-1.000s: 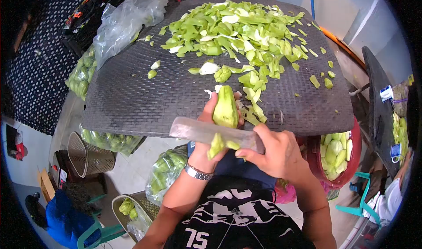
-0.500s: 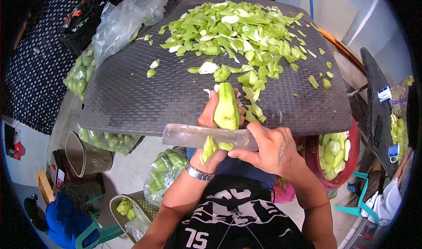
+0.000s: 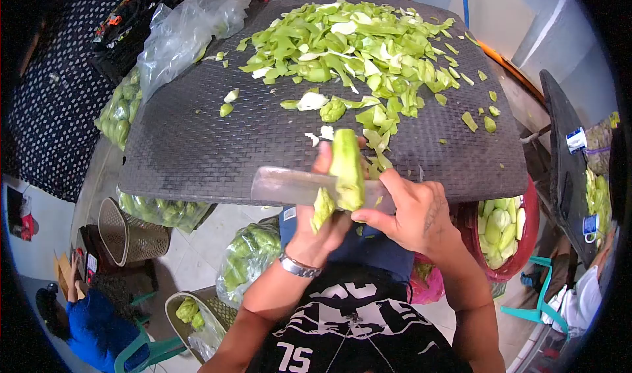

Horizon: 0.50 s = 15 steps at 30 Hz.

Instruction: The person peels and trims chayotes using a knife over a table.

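A partly peeled pale green chayote [image 3: 345, 165] is gripped in my left hand [image 3: 316, 225], just off the near edge of the dark woven tabletop [image 3: 191, 156]. My right hand [image 3: 415, 212] is closed around the handle end of a wide cleaver-like knife [image 3: 283, 185]. The blade lies crosswise, its right part behind or against the chayote's lower end. A strip of peel [image 3: 322, 208] clings to the blade. My left fingers are partly hidden by the chayote and the blade.
A large heap of chayote peelings [image 3: 355, 44] covers the table's far side. Peeled chayotes fill a red tub [image 3: 500, 231] at right. Plastic bags of chayotes [image 3: 247, 258], a woven basket [image 3: 125, 231] and people on green chairs [image 3: 148, 353] surround the table.
The knife has shifted slightly right, and the chayote has turned and dropped a little toward me. Both hands moved with them. At lower left, a seated person's arm has come into view.
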Each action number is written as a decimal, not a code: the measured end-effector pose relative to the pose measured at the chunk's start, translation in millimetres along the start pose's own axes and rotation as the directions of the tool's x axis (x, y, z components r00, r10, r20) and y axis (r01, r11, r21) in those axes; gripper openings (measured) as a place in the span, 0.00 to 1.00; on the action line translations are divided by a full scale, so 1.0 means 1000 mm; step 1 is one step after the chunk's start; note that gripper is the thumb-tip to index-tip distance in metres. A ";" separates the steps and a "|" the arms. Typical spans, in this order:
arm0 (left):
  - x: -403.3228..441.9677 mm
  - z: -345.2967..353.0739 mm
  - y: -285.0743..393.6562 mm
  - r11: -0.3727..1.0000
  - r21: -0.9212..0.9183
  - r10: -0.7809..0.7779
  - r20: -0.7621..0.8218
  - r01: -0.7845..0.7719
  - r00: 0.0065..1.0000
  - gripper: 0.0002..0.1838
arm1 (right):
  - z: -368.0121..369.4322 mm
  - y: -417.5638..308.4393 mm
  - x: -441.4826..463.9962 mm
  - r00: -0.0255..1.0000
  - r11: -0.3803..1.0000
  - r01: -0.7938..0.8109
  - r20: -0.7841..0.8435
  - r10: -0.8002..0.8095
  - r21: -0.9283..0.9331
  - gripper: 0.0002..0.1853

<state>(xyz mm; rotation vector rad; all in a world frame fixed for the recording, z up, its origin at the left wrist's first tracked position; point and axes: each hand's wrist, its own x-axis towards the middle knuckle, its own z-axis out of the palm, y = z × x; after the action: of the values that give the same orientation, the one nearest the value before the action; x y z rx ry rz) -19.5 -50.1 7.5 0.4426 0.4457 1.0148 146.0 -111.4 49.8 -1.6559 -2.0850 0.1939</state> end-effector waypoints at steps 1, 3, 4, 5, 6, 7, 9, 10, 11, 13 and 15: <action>-0.001 -0.002 -0.006 1.000 -0.016 -0.006 -0.028 0.006 1.000 0.32 | -0.001 -0.002 0.004 1.000 1.000 0.006 -0.009 -0.006 -0.012 0.33; 0.001 -0.001 -0.001 0.998 -0.003 0.062 -0.017 -0.062 0.998 0.31 | -0.003 0.006 0.011 1.000 1.000 -0.001 0.014 0.001 -0.016 0.34; 0.001 0.002 0.002 0.996 0.002 0.091 -0.009 -0.091 0.996 0.30 | -0.005 0.010 0.013 1.000 1.000 -0.009 0.024 0.010 -0.020 0.34; 0.000 0.007 0.007 0.993 0.008 0.115 -0.071 -0.115 0.991 0.28 | -0.008 0.015 0.017 0.998 0.998 -0.056 0.037 0.055 0.012 0.31; 0.000 0.011 0.012 0.995 0.026 0.100 -0.081 -0.098 0.992 0.28 | -0.012 0.020 0.021 0.998 0.997 -0.052 0.040 0.050 0.063 0.29; -0.001 0.014 0.017 0.996 0.044 0.084 -0.099 -0.080 0.992 0.27 | -0.014 0.025 0.023 0.998 0.992 -0.049 0.050 0.044 0.119 0.27; 0.002 0.009 0.018 0.998 0.045 0.045 -0.119 -0.039 0.992 0.25 | -0.017 0.031 0.028 0.998 0.974 -0.036 0.064 0.023 0.225 0.23; 0.002 0.006 0.018 0.999 0.041 0.039 -0.138 -0.033 0.990 0.24 | -0.016 0.030 0.029 0.994 0.971 -0.067 0.098 0.045 0.230 0.23; 0.003 0.005 0.018 0.999 0.036 0.030 -0.154 -0.025 0.988 0.24 | -0.016 0.029 0.030 0.989 0.967 -0.099 0.131 0.070 0.233 0.23; 0.005 0.007 0.017 1.000 0.026 0.011 -0.183 -0.006 0.983 0.23 | -0.015 0.030 0.030 0.987 0.974 -0.115 0.136 0.089 0.196 0.23; 0.004 0.009 0.017 1.000 0.014 -0.005 -0.219 0.008 0.976 0.23 | -0.011 0.030 0.027 0.994 0.989 -0.077 0.090 0.066 0.124 0.23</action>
<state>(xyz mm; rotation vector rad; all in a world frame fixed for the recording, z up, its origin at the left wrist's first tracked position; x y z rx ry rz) -25.1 -39.7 23.5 0.3430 0.6515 1.0591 172.7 -79.8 55.2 -1.6737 -2.0307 0.4194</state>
